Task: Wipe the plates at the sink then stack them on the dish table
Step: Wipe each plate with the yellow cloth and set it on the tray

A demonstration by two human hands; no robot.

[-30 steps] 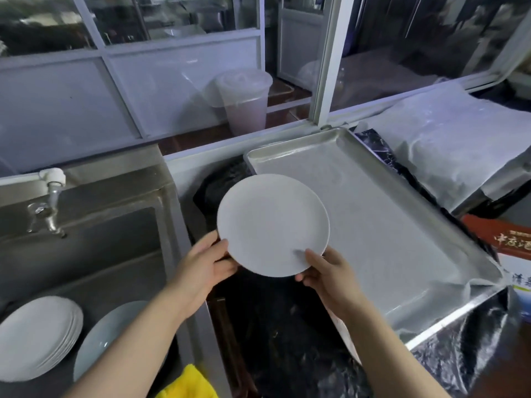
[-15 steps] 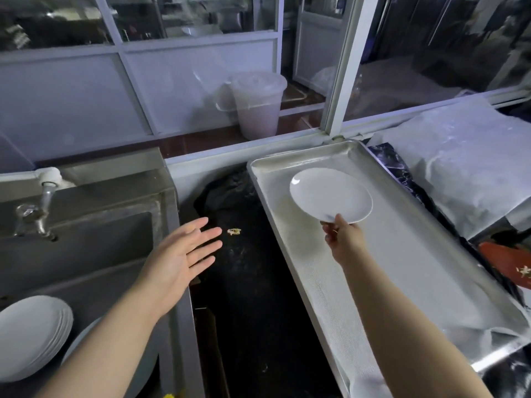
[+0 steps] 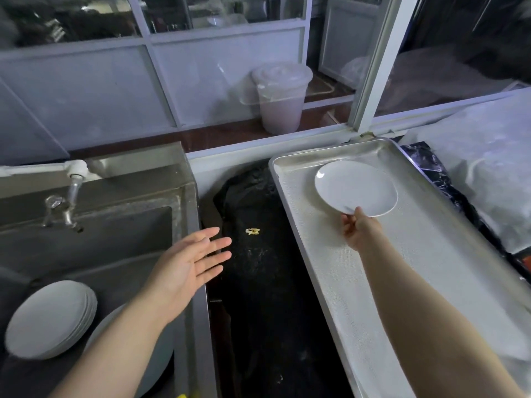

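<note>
My right hand (image 3: 357,226) grips the near rim of a white plate (image 3: 356,188), held low over the far end of a large metal tray (image 3: 448,254) on the dish table. My left hand (image 3: 191,264) hovers open, palm up and fingers spread, above the right edge of the steel sink (image 3: 115,234). Inside the sink, a stack of white plates (image 3: 50,318) leans at the lower left, and another single plate (image 3: 161,360) lies partly under my left forearm.
A tap (image 3: 70,193) juts over the sink's back left. A dark gap with a black bag (image 3: 258,254) and a small yellow scrap (image 3: 253,231) separates sink and tray. White plastic sheeting (image 3: 488,173) lies right of the tray. A lidded bucket (image 3: 280,96) stands behind the window frame.
My left hand let go of the plate and drew back over the sink edge. My right hand carried the plate alone to the right and away, out over the tray's far end.
</note>
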